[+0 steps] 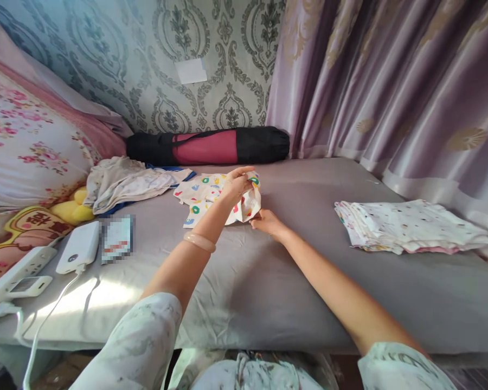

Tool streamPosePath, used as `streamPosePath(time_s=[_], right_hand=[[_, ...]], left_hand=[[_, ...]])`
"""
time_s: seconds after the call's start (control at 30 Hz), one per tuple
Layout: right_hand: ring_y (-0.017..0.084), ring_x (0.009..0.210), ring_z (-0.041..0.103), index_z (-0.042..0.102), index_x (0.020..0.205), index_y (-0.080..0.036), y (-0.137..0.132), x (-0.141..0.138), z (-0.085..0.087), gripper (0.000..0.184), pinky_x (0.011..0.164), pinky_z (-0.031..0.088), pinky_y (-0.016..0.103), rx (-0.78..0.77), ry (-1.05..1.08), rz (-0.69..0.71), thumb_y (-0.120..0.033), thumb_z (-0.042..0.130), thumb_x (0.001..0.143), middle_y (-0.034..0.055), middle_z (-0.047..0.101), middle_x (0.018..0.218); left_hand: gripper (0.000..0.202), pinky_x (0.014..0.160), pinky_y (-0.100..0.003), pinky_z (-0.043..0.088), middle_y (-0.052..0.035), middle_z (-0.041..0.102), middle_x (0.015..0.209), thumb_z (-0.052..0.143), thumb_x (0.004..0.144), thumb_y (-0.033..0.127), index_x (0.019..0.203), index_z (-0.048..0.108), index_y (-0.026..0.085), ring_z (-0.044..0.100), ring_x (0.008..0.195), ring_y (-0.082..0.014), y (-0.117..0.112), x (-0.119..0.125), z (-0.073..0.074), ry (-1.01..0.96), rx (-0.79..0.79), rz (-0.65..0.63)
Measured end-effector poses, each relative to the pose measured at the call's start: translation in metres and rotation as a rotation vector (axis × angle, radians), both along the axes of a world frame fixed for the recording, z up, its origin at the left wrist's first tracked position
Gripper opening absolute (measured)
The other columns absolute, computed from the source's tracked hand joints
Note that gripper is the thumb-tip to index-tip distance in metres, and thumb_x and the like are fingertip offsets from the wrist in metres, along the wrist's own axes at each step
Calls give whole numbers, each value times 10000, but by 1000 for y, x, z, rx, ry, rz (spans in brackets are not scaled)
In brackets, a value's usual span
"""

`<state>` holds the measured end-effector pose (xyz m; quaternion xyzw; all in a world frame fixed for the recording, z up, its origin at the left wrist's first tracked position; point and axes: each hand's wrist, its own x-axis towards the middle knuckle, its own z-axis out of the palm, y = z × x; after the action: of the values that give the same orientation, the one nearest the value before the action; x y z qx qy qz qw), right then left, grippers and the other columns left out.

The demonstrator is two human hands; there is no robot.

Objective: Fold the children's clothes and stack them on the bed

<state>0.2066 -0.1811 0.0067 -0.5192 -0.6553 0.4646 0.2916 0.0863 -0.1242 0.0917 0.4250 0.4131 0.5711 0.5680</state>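
A small white child's garment [205, 189] with a bright print lies on the grey bed sheet; its right end is lifted and bunched. My left hand [238, 187], with a pale bangle on the wrist, grips the far part of that end, one finger stretched out. At the near corner of the same end, my right hand [267, 223] pinches the edge of the cloth. Part of the garment is hidden behind my left hand and forearm.
Folded printed clothes [410, 225] are stacked at the right. Crumpled clothes [126, 181] lie at the left, near a yellow plush [36, 225]. A black and red roll bag [207, 147] rests along the wall. A white power bank [79, 246] and power strip [22, 273] sit at the left.
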Motion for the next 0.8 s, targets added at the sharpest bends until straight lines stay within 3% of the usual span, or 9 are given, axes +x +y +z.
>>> streamPosePath(time_s=[0.1,0.23,0.37,0.5,0.63,0.8], right_hand=[[138,789,640,697,918,-167,-12,-3,8,228,604,475,178,-128,264,-10,-129,661,696,38,731,913],[136,800,643,724,858,-171,-22,-13,18,132,590,482,173,-165,335,-119,-226,720,738,45,736,929],[138,815,666,715,881,-173,-20,-24,21,102,614,511,184,-182,398,-316,-210,671,798,39,733,907],[131,755,667,675,777,-160,-8,-18,20,61,611,506,186,-182,394,-376,-168,621,804,33,709,790],[143,731,645,641,748,-165,9,6,23,76,629,507,213,-48,351,-425,-231,620,779,15,691,732],[168,769,651,629,770,-179,31,36,43,98,676,520,243,129,281,-466,-256,573,747,27,706,784]], left_hand=[[342,749,-279,529,11,596,661,571,742,63,1073,651,98,608,601,-86,1,11,9,-96,78,4],[436,838,-305,528,17,597,676,569,699,44,1126,632,105,631,664,-97,4,18,14,-168,173,28],[496,884,-315,518,11,627,734,585,660,58,1147,635,142,658,756,-117,6,13,14,-112,252,54],[530,889,-330,522,7,643,758,575,638,111,1162,644,152,662,793,-139,5,-11,14,21,362,115],[474,781,-302,535,-12,665,806,541,637,159,1089,684,154,634,758,-147,4,-47,13,225,455,238],[378,693,-232,480,-17,676,800,585,654,176,1009,714,166,591,715,-132,-6,-81,7,469,487,313]])
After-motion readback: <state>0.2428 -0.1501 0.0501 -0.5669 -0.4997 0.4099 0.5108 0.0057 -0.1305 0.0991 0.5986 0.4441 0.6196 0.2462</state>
